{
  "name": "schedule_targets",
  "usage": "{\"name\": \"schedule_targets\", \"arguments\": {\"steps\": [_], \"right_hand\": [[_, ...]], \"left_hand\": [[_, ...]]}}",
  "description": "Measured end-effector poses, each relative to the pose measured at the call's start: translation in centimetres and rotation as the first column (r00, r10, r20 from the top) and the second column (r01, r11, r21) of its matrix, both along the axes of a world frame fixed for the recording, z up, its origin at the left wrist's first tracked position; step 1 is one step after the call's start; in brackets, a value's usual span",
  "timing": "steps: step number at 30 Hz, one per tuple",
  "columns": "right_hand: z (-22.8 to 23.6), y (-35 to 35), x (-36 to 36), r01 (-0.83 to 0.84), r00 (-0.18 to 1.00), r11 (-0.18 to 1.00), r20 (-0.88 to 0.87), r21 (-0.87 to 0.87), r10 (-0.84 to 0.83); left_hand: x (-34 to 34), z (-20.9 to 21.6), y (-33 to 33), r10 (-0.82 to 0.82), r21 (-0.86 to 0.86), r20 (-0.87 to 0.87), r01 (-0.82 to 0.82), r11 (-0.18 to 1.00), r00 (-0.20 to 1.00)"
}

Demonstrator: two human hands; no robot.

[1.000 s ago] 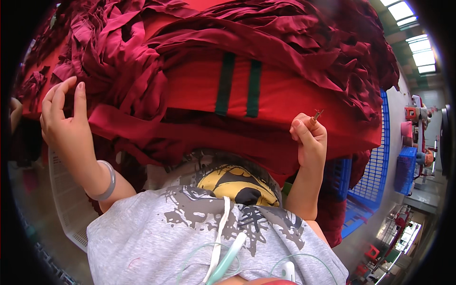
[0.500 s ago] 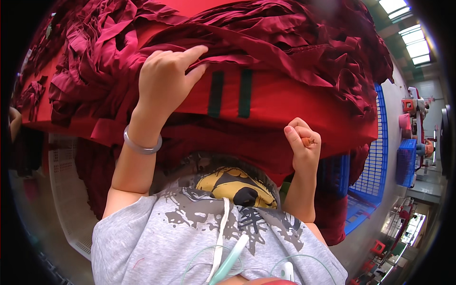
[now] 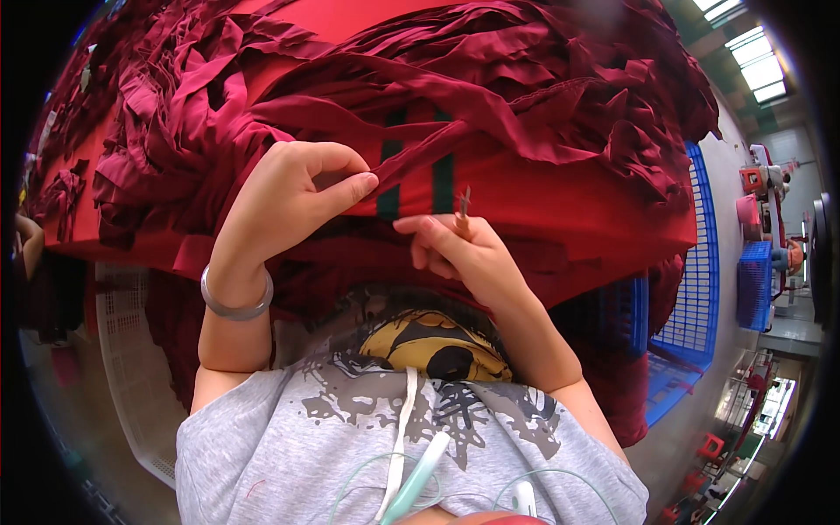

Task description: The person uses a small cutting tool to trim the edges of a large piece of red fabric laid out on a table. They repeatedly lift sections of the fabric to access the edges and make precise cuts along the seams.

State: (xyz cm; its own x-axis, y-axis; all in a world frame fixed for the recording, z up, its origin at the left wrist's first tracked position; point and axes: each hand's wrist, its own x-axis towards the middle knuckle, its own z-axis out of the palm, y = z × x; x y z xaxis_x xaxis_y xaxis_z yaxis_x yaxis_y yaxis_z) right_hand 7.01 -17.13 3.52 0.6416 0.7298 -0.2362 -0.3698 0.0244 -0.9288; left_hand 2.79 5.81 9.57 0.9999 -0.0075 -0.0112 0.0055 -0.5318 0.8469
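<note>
My left hand (image 3: 293, 192) pinches the end of a maroon fabric strip (image 3: 420, 150) between thumb and fingers. From there the strip runs up and to the right into a big heap of maroon fabric (image 3: 560, 79). My right hand (image 3: 468, 254) is a little to the right and nearer to me, its index finger pointing toward the left hand. A small orange tool (image 3: 463, 223) with a thin, forked-looking metal tip is gripped in it, tip upward. The tool's exact kind is too small to tell.
The red-covered table (image 3: 560, 210) has two dark green bands (image 3: 444, 175) on it. More maroon fabric (image 3: 166, 140) lies at the left. A white basket (image 3: 131, 367) stands below left and a blue crate (image 3: 691, 306) at the right. Another person's arm (image 3: 31, 245) shows at the far left.
My left hand has come down nearer to me, drawing the strip's end out across the green bands. My right hand has moved left and up, and the orange tool's tip now points up.
</note>
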Motion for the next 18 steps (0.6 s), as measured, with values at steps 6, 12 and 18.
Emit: {"name": "schedule_targets", "arguments": {"steps": [6,12,18], "right_hand": [[0.1,4.1,2.7,0.301,0.868,0.943,-0.451,0.142,-0.208],[0.2,3.3,1.5,0.180,0.908,0.974,-0.405,0.138,-0.110],[-0.5,1.7,2.0,0.260,0.896,0.956,-0.403,0.138,-0.186]], "left_hand": [[-0.2,0.3,0.9,-0.073,-0.145,0.014,0.075,0.987,0.997],[1.7,0.1,5.2,0.221,-0.315,0.138,-0.168,0.934,0.966],[3.3,0.3,4.8,0.318,-0.435,0.292,-0.171,0.884,0.902]]}}
